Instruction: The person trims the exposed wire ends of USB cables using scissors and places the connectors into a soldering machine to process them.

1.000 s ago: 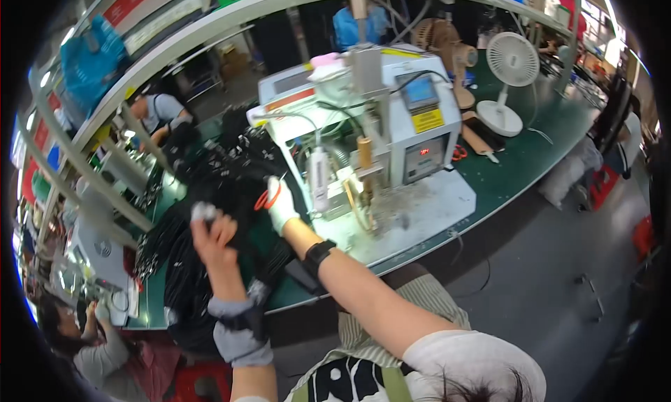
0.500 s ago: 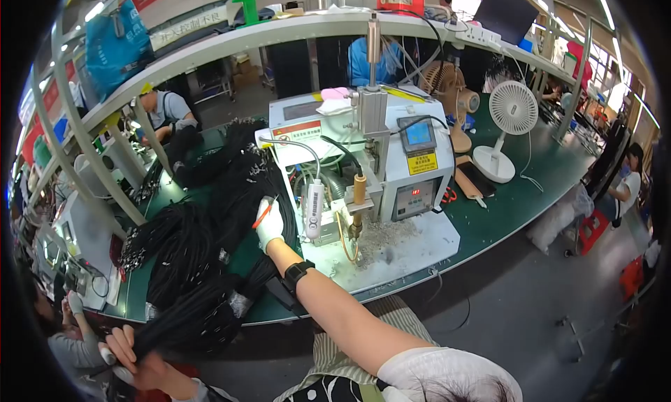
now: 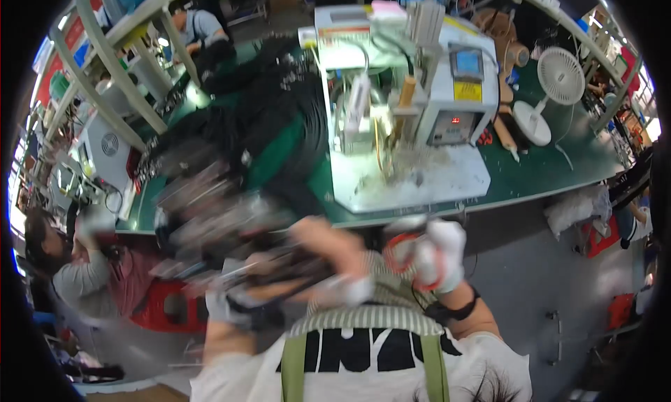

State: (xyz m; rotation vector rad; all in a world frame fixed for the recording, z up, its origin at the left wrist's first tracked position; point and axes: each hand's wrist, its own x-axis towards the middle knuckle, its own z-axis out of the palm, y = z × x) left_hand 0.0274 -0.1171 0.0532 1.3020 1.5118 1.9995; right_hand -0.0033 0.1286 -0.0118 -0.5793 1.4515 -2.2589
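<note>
Well, the right hand (image 3: 442,256) is holding red scissors (image 3: 400,268) by the striped apron (image 3: 391,324). The left hand (image 3: 335,252) is looking too blurry to tell its grip, beside a dark bundle (image 3: 213,220); I'm thinking the scissors should be pointing away.

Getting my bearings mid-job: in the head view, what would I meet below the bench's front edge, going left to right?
Co-worker's grey sleeve → red stool → left hand → right hand with red-handled scissors → plastic bag.
</note>
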